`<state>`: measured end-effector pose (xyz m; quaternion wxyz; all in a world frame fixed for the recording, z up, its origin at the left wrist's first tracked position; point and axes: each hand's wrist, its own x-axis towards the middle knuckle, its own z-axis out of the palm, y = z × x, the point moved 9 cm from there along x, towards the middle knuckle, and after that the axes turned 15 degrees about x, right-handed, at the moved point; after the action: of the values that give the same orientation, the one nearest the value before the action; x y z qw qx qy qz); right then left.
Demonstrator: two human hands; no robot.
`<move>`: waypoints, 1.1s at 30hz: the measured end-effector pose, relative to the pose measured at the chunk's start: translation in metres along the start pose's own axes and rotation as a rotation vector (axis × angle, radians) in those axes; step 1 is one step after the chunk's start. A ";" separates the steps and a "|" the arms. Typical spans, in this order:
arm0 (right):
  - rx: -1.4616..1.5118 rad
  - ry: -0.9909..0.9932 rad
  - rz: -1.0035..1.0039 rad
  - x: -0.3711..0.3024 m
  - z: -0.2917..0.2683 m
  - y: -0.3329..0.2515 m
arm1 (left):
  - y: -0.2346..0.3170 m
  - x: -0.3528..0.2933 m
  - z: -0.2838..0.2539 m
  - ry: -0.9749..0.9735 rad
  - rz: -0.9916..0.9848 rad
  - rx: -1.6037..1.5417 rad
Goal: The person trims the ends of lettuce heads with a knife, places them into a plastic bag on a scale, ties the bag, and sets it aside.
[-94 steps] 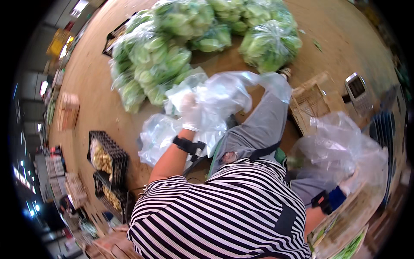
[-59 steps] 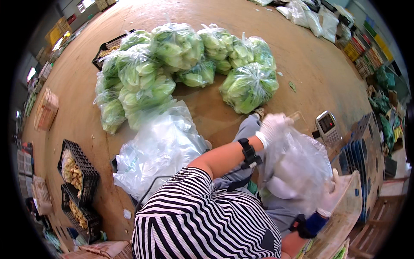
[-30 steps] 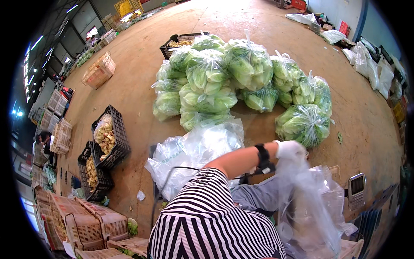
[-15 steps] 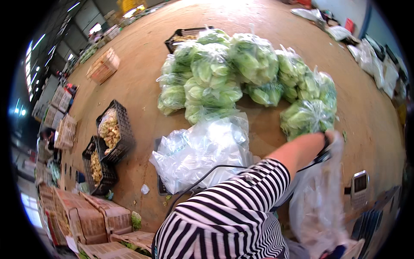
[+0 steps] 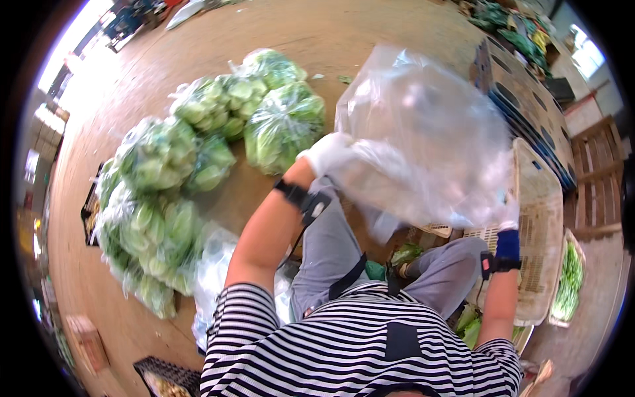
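Note:
A large clear plastic bag (image 5: 430,132) is spread out in the air before me, looking puffed and partly blurred. My left hand (image 5: 327,151), in a white glove, is closed on its near left edge. At the bag's right side my right hand (image 5: 508,210), also gloved, grips the rim; its fingers are partly hidden by the film. Left of the bag, on the floor, sit several clear bags packed with green leafy heads (image 5: 284,126). Beside my left arm lies a heap of loose clear plastic bags (image 5: 215,261), partly covered by the arm.
A beige plastic crate (image 5: 546,231) stands to my right, near long-leafed greens (image 5: 567,291). Behind it are stacked blue-edged panels with round dark patches (image 5: 516,92) and a slatted wooden pallet (image 5: 595,172). Lower left are a black crate (image 5: 159,377) and a pinkish box (image 5: 88,343).
The view has swung to the right. The plastic bag, hanging low at the right before, is now lifted and spread between both hands. My right hand and arm now show clearly.

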<state>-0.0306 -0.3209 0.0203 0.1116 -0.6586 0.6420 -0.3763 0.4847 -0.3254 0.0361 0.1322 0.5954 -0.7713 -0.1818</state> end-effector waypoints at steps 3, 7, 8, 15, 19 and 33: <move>0.174 -0.042 0.230 -0.012 -0.002 0.020 | -0.039 -0.007 0.039 -0.104 -0.268 -0.844; 0.224 -0.090 0.328 -0.011 0.000 0.027 | -0.052 0.013 0.044 -0.032 -0.338 -1.073; 0.186 -0.088 0.284 -0.005 0.001 0.036 | -0.051 0.020 0.048 -0.054 -0.334 -1.072; -0.259 -0.059 0.078 0.046 0.026 0.031 | -0.074 0.082 0.085 -0.036 -0.435 -0.869; -0.227 -0.008 0.205 0.061 0.050 0.044 | -0.088 0.110 0.111 -0.069 -0.395 -0.857; -0.171 -0.270 0.568 0.163 0.225 0.266 | -0.210 0.332 0.249 -0.207 0.065 0.221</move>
<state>-0.1070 -0.5886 -0.2458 0.2407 -0.5042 0.8087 -0.1839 0.4777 -0.6629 -0.2838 -0.0083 0.5593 -0.8149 -0.1519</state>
